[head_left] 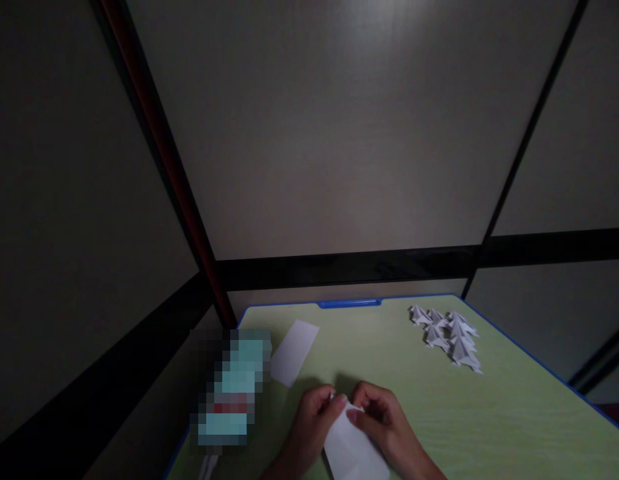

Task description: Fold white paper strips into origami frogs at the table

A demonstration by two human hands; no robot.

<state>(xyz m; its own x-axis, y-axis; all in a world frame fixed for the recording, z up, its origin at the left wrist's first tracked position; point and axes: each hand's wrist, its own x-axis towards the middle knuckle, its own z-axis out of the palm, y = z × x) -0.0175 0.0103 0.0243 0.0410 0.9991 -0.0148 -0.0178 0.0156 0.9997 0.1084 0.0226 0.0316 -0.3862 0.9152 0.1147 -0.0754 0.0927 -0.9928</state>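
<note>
A white sheet of paper (353, 448) lies between my two hands near the front of the table, and its lower end runs out of the picture. My left hand (316, 417) pinches the sheet's upper left edge, thumb on top and fingers curled behind. On the upper right, my right hand (382, 420) grips the same edge with its thumb pressed on the paper. The fingertips cover part of the top edge, so any fold there is hard to make out.
Several folded white paper figures (454, 333) stand grouped at the back right of the green table (514, 413). A flat white paper piece (295, 353) lies left of centre. Beside it, a pixelated device (239, 387) with a cable rests at the left edge. Wall panels (349, 147) rise behind.
</note>
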